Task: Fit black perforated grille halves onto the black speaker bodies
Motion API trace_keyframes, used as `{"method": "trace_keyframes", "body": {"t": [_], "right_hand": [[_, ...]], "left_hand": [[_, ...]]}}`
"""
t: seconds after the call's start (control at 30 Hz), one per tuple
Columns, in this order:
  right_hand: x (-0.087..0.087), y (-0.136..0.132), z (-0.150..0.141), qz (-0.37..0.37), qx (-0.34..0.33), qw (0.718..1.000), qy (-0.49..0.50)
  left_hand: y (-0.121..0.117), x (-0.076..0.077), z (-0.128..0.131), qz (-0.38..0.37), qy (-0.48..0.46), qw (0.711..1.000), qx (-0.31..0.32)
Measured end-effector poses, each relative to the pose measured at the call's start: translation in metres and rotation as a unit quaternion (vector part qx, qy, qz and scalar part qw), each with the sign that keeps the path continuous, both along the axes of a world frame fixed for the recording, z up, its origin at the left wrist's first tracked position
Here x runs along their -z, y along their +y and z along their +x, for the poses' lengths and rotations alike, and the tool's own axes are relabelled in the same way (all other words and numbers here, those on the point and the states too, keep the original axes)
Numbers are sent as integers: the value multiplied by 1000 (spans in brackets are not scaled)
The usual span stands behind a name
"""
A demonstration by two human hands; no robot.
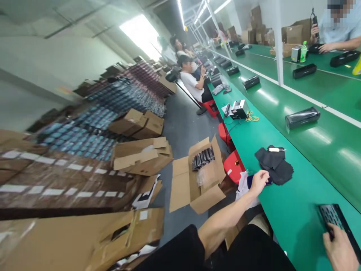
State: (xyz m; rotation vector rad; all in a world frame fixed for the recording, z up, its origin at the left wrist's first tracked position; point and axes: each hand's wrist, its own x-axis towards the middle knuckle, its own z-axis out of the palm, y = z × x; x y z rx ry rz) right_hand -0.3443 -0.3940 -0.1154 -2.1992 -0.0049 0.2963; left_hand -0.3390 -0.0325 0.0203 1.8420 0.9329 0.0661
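Observation:
My left hand (258,181) reaches out to the near edge of the green table (296,203) with its fingers curled over a dark blue thing at the edge, beside a white cloth (241,186). A pile of black fabric pouches (273,162) lies just beyond it. My right hand (340,250) rests at the bottom right with its fingers closed on the near end of a black perforated speaker (335,220) that lies flat on the table.
An open cardboard box (197,177) with black wrapped items stands on the floor to the left, by red stools (234,165). Black speakers (302,117) ride the green conveyor. Stacked cartons (70,165) fill the left. Other people sit further along the line.

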Motion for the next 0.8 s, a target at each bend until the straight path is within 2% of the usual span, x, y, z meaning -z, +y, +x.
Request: {"method": "trace_keyframes", "body": {"t": [0.07,0.13,0.2,0.27,0.37,0.43,0.5,0.6,0.7,0.8], "right_hand": [[-24,39,4,-28,2,1000,8],[-53,74,9,-24,1,1000,1],[-81,117,20,28,-26,999,-23],[-100,168,37,76,-58,995,-37],[-107,239,68,94,-60,993,-41],[-103,263,82,117,-47,992,-31],[-98,263,88,150,-13,988,-19],[-96,234,85,209,80,975,5],[-100,198,79,283,163,944,42],[-102,172,74,351,198,911,82]], "left_hand": [[33,-2,13,53,-13,998,-14],[53,-2,27,85,-19,996,-8],[61,-3,39,99,-23,995,15],[62,-2,49,104,-29,993,48],[63,1,56,107,-33,989,92],[68,4,56,107,-29,987,116],[74,8,54,106,-23,985,135],[78,10,53,106,-16,982,154],[73,6,56,115,-19,979,170],[60,-3,61,118,-32,969,214]]}}
